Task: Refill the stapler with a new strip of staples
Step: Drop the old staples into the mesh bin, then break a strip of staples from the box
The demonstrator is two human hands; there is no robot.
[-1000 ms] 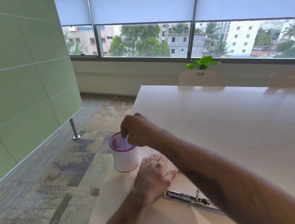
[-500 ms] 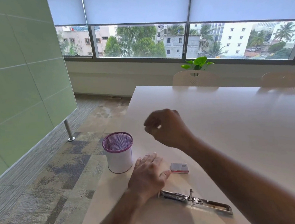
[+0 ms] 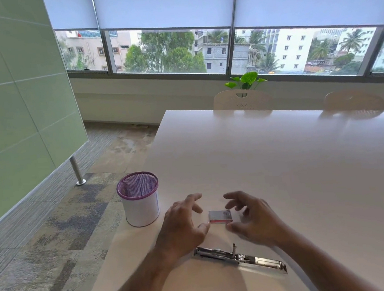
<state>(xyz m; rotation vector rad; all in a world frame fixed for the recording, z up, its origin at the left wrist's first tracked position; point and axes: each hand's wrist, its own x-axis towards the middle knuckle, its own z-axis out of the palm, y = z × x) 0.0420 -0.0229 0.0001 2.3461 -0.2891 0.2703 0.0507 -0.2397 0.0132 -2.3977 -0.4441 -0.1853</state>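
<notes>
Green panelled partition [image 3: 18, 108] fills the left side of the room, standing on a metal leg above patterned carpet. Just right of it, at the near left corner of a large pale table [image 3: 279, 161], stands a white cylindrical pen holder [image 3: 140, 202] with a purple mesh rim. Next comes the person's left hand [image 3: 183, 226], hovering low over the table with fingers spread and loosely curled, grasping nothing; its thumb tip lies just beside the left end of a small staple box [image 3: 220, 216]. That box, grey on top with a red edge, lies flat on the table between the two hands. On its other side, the right hand [image 3: 254, 218] also hovers with fingers apart and empty, its thumb close to the box's right near corner; whether either thumb actually touches the box is hard to tell. Nearer the viewer, below both hands, a metal stapler [image 3: 238, 255] lies swung fully open and stretched flat, running from left to right along the table, with a small post sticking up at its middle. Beyond the table, two pale chairs [image 3: 242, 101] face a wide window, and a leafy green plant [image 3: 245, 80] sits on the sill.
</notes>
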